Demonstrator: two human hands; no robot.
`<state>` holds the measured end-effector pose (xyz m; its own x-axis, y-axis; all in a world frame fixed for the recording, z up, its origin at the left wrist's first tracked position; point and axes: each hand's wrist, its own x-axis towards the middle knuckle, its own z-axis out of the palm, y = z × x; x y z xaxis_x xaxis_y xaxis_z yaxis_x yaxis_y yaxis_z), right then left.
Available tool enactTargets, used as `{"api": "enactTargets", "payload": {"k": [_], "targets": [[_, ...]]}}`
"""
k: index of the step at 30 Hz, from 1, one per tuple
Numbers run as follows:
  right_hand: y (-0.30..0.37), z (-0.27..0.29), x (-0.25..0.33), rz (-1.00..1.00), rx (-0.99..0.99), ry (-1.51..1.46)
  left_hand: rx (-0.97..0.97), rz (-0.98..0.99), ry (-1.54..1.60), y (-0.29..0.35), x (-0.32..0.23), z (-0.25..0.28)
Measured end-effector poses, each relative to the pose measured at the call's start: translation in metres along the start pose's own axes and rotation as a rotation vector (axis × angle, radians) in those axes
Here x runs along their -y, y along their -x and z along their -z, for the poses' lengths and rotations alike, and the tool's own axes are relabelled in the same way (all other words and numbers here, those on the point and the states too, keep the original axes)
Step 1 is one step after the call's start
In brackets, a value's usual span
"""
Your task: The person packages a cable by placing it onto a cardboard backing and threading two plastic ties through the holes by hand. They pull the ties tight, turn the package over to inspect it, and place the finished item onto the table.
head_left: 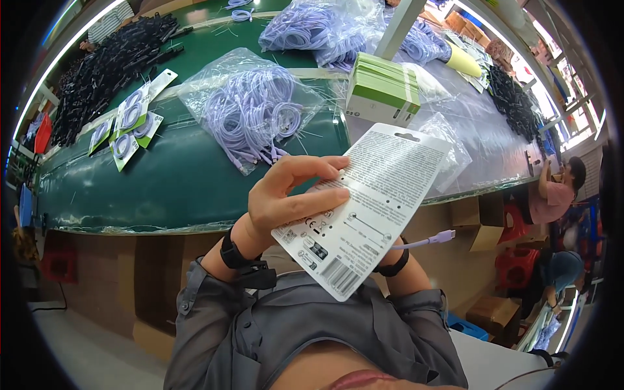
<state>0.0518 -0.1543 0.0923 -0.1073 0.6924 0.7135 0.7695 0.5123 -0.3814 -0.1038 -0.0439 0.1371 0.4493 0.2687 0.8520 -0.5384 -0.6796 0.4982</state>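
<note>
A white printed backing card (pixel 390 182) with a hang hole at its top is held in front of me, tilted, its printed side facing up. My left hand (pixel 286 195) grips the card's left edge, thumb lying across the print. The fingers of my right hand are hidden behind the card; only my right forearm (pixel 411 279) and its dark wristband show. From behind the card's right edge sticks out the end of a lilac cable (pixel 439 238) with its plug. Beyond my left hand lies a clear bag of coiled lilac cables (pixel 250 104) on the green table.
Several carded cables (pixel 130 123) lie at the left, near a heap of black pieces (pixel 107 71). A box of green-and-white cards (pixel 383 88) stands at the far right of the bag. More bagged cables (pixel 299 29) sit behind. Co-workers are at right, by a cardboard box (pixel 478 221).
</note>
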Motion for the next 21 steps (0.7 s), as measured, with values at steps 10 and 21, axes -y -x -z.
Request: {"api": "enactTargets", "payload": {"k": [10, 21], "targets": [[0.031, 0.031, -0.003, -0.603, 0.284, -0.725, 0.057, -0.042, 0.003, 0.000, -0.005, 0.003], [0.015, 0.048, -0.001, -0.415, 0.423, -0.292, 0.124, -0.094, -0.070, -0.005, -0.006, 0.006]]}}
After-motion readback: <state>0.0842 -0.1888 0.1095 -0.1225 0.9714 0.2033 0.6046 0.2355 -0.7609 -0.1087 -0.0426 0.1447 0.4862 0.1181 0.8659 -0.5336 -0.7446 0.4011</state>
